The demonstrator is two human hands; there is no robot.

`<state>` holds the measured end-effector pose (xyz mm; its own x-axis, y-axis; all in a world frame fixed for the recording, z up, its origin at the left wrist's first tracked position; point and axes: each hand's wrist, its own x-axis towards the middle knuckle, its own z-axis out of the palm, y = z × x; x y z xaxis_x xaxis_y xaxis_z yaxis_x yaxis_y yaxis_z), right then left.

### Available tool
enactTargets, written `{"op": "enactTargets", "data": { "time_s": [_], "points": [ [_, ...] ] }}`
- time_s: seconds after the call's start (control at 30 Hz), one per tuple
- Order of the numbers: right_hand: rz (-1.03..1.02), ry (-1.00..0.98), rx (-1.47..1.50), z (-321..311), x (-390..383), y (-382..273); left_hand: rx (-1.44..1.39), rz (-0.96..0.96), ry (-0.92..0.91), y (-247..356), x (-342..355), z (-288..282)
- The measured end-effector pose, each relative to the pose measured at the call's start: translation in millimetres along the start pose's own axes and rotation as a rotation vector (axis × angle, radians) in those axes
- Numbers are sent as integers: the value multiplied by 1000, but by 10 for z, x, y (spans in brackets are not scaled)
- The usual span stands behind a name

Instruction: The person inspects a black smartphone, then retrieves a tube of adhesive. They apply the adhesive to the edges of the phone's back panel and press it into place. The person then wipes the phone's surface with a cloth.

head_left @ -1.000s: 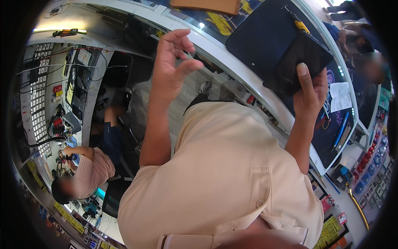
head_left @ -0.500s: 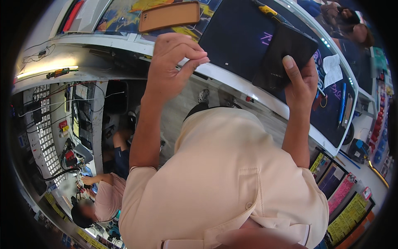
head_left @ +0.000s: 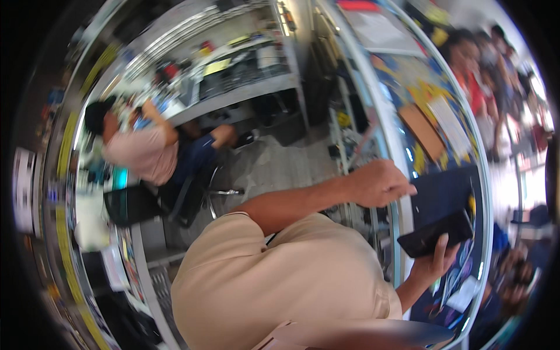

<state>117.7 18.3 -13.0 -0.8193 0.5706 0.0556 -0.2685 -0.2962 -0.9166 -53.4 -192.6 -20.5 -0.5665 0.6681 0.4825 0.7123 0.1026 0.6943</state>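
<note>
My right hand (head_left: 438,261) is wrapped around a dark smartphone (head_left: 434,235), thumb on its black face, over the counter at the right. My left hand (head_left: 382,184) is closed, thumb and fingers pressed together, above the counter's near edge. Whether it pinches anything small cannot be seen. Between the hands lies part of a black work mat (head_left: 438,188), and the phone covers some of it. Beyond my left hand, a brown phone case (head_left: 421,132) rests on the patterned counter top, beside a whitish flat piece (head_left: 449,126).
A seated person (head_left: 146,140) works at a cluttered bench (head_left: 239,93) on the left. A black chair (head_left: 137,204) stands nearby. White papers (head_left: 382,34) lie at the counter's far end, another sheet (head_left: 464,294) near my right hand. Several people (head_left: 475,81) stand beyond the counter.
My view has swung left, bringing the seated person and bench into fuller sight. The phone stays in my right hand; my left hand remains closed. The picture is blurrier.
</note>
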Motion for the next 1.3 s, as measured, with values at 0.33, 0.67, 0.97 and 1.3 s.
{"op": "enactTargets", "data": {
  "time_s": [0.33, 0.67, 0.97, 1.3],
  "points": [
    [179, -394, 25, 497, 40, 512, 81, -264, 432, 499, -1444, -406],
    [301, -614, 89, 1110, -133, 724, 31, -780, 654, 683, -2467, -152],
    [283, -502, 12, 926, -223, 639, -195, -903, 514, 551, -2247, -47],
    [264, -548, 20, 702, 5, 676, -188, -882, 296, 491, -1827, -161]
  ]
}}
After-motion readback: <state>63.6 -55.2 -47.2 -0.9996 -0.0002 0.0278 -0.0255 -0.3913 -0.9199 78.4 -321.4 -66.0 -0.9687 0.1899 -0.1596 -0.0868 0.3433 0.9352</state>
